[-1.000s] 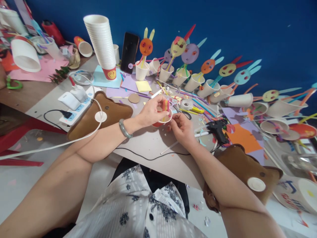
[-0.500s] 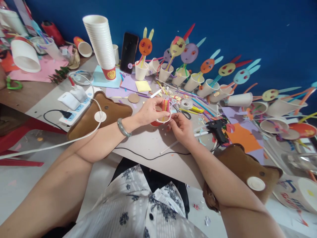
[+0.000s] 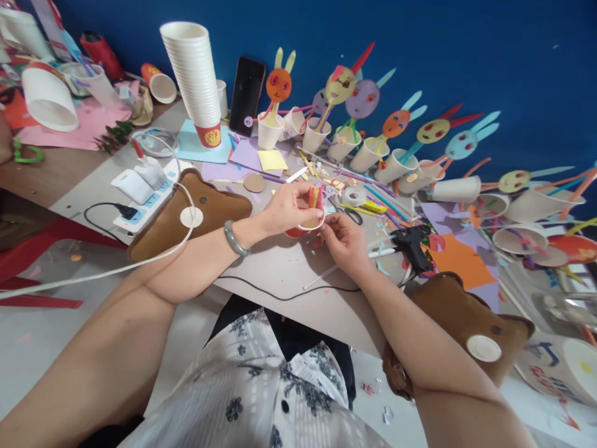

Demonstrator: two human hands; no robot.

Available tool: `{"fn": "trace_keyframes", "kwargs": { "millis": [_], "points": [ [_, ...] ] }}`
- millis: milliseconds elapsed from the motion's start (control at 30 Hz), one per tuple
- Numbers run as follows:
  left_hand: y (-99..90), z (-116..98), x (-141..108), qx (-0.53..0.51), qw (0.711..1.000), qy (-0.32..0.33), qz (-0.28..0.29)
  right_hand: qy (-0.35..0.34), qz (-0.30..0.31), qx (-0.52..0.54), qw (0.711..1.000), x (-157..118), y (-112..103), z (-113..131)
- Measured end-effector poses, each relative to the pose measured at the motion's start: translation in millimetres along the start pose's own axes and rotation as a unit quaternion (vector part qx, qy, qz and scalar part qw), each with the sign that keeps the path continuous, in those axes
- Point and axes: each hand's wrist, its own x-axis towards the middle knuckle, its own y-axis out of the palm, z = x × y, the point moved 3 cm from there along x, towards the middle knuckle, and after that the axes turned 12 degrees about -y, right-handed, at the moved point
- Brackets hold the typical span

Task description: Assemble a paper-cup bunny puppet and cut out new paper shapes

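Observation:
My left hand [image 3: 295, 208] is closed on a small paper cup whose white rim [image 3: 311, 228] faces me, tilted on its side. Pink-red and yellow strips [image 3: 316, 198] stand up at the cup, between my thumb and fingers. At the right side of the rim, the thumb and fingers of my right hand [image 3: 346, 244] are pinched together on the cup's edge. Part of the cup's red outside shows below my left hand; the rest is hidden by my fingers.
A tall cup stack [image 3: 193, 81] and a phone [image 3: 247, 96] stand behind. Rabbit-faced cups [image 3: 270, 132] line the wall. Scissors [image 3: 353, 215], tape [image 3: 353, 196] and a glue gun [image 3: 413, 246] lie rightward. Brown cushions [image 3: 212, 208] flank my arms; a power strip [image 3: 148, 202] is left.
The view has shifted slightly, so the scene sits a little further right. Both hands stay at the cup in nearly the same pose.

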Motion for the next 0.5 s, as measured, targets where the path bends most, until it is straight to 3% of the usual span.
{"fn": "trace_keyframes", "kwargs": {
  "millis": [267, 500],
  "points": [
    [-1.6, -1.4, -2.2, 0.068, 0.997, -0.003, -0.021, 0.000, -0.020, -0.002, 1.000, 0.0, -0.9, -2.1],
    [-3.7, 1.8, 1.8, 0.120, 0.993, 0.011, -0.007, -0.044, -0.011, -0.084, 0.995, -2.1, -4.2, 0.2]
  ]
}}
